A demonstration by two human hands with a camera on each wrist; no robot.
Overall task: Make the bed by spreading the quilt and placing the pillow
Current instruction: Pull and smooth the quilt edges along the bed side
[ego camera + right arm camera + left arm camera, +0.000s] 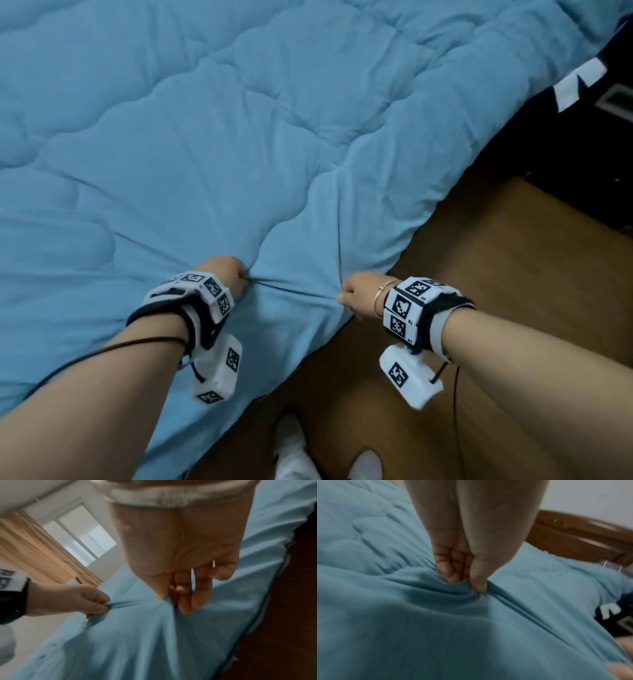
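A light blue quilt (191, 144) covers the bed and hangs over its near edge. My left hand (226, 272) pinches a bunch of the quilt near that edge, thumb against curled fingers (453, 574). My right hand (356, 294) pinches the quilt (137, 635) a short way to the right, close to its corner, thumb and fingers (187, 601) closed on a fold. A taut crease runs between the two hands. My left hand (82, 600) also shows in the right wrist view. No pillow is in view.
Brown wooden floor (496, 260) lies right of the bed, with my feet in white footwear (291, 445) beside it. A dark cloth with white patches (579, 85) shows at the bed's far right. A wooden headboard (576, 536) stands behind the quilt. A window (85, 538) is far off.
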